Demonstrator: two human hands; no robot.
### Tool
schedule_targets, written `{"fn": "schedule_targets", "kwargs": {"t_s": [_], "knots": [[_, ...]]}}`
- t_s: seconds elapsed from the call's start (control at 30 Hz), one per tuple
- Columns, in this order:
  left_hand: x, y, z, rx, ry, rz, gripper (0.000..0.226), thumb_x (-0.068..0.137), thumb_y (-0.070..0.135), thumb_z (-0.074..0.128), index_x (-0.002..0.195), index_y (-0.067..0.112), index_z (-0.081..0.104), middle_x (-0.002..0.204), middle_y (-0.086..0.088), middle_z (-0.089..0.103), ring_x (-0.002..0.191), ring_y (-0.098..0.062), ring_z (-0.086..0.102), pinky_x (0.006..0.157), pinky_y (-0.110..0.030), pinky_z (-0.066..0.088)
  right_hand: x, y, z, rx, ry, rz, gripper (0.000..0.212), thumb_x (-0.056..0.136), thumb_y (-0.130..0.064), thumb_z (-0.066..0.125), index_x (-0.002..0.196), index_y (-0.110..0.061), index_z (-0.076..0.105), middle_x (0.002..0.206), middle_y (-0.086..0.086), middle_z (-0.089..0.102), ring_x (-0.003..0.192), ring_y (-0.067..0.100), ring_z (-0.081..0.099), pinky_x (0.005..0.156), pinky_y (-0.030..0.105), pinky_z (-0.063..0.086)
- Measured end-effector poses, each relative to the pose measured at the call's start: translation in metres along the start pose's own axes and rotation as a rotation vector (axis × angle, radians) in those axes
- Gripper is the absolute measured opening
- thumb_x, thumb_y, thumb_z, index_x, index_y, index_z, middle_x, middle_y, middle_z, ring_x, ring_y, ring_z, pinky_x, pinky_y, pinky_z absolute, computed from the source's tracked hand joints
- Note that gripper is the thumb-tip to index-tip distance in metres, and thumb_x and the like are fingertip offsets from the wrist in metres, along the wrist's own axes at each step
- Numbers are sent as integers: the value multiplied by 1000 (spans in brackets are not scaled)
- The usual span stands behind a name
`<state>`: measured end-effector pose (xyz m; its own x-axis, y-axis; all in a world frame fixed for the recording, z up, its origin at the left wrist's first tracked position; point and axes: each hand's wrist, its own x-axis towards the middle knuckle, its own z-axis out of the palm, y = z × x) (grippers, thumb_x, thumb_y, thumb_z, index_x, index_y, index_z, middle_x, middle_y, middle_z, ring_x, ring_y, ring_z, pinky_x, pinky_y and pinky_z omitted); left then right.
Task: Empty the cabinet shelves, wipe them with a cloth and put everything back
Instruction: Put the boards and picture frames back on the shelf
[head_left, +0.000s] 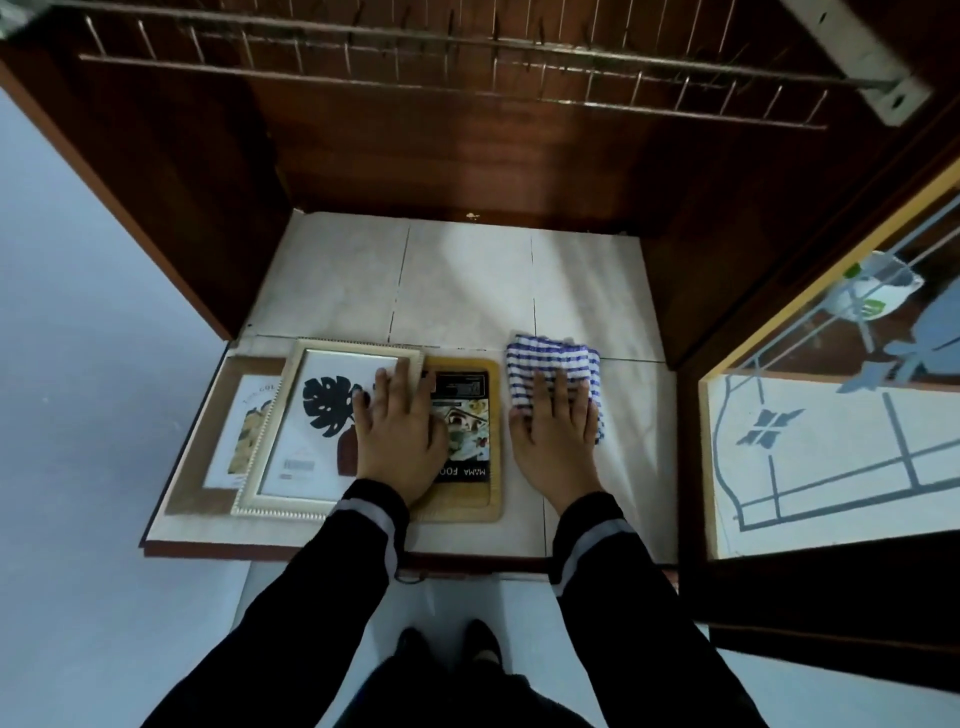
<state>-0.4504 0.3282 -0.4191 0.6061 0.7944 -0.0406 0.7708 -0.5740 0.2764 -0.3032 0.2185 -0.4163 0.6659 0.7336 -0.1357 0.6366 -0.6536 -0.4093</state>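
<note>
— Cloth (551, 364), location?
— Centre-right, on shelf (467, 280). Right grip (558, 436): fingers apart, flat on it. Left grip (400, 431): flat, steadying frames (322, 415). I'd press evenly, sweep toward back corners.

Brown frame (228, 436): half under white frame (311, 426) | yellow frame (470, 431): partly under left hand (400, 436) | wire rack (467, 67): blurred

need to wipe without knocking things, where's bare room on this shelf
The back of the shelf is bare, from the picture frames and striped cloth to the rear wall. A narrower bare strip lies between the cloth and the right side panel. The front left is crowded: three frames packed under the left hand; the right hand presses the cloth.
</note>
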Motion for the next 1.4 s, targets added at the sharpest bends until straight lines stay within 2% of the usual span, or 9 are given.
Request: {"fn": "schedule_targets", "kwargs": {"t_s": [0.13,0.4,0.57,0.73,0.8,0.93,1.17,1.33,1.4], "knots": [[-9,-4,3,4,6,-4,75,87,50,11,156,23,26,166,-8,7,153,-32,3,119,-54,-8,-14,1,0,37,42,-17,63,103,-38,35,157,-14,14,165,9,4,151,30,-8,120,44,-7],[-34,-38,-9,-38,-30,23,78,84,52,5,157,29,22,167,-4,5,154,-27,-1,120,-52,-8,-47,-44,17,82,158,-66,62,99,-37,33,151,-5,31,159,15,26,149,38,10,118,50,9],[-46,-87,-30,-13,-66,48,71,87,45,17,157,31,22,167,-4,5,153,-27,-3,119,-51,-10,-66,-89,36,162,190,-58,54,103,-30,41,151,-6,32,161,12,24,151,32,3,122,47,6],[-54,-144,-42,-27,-69,44,87,76,52,1,157,28,20,167,-4,3,153,-26,-2,120,-51,-5,-82,-133,60,97,229,-137,63,98,-42,26,150,-7,36,158,11,32,151,30,11,122,47,12],[-58,-161,-45,-45,-56,62,89,76,53,0,157,25,20,167,-5,7,153,-27,2,120,-52,1,-87,-146,68,65,217,-172,67,96,-47,22,150,-10,36,159,8,30,151,28,9,123,46,10],[-64,-184,-50,-120,-61,78,79,87,51,7,158,19,19,167,-3,8,153,-24,3,121,-50,2,-92,-162,78,21,178,-235,62,100,-48,34,152,-15,34,162,3,25,152,22,7,121,38,-1],[-68,-193,-47,-195,-160,103,56,107,34,23,160,22,8,167,1,4,153,-24,-2,122,-46,-4,-101,-170,83,-207,-59,-302,84,94,-71,31,158,-25,6,165,-4,-5,150,17,-17,120,42,-14],[-64,-190,-45,-212,-167,129,58,104,38,21,159,20,14,167,2,6,153,-24,0,121,-45,-5,-99,-166,87,-224,-86,-315,99,80,-85,20,158,-27,1,165,-2,-7,150,17,-17,120,43,-15],[-62,-187,-43,-185,-156,157,67,96,43,13,159,20,17,167,3,8,153,-20,1,122,-46,-3,-99,-161,85,-222,-93,-319,99,83,-83,29,158,-27,0,165,-2,-8,150,17,-16,121,43,-14]]}}
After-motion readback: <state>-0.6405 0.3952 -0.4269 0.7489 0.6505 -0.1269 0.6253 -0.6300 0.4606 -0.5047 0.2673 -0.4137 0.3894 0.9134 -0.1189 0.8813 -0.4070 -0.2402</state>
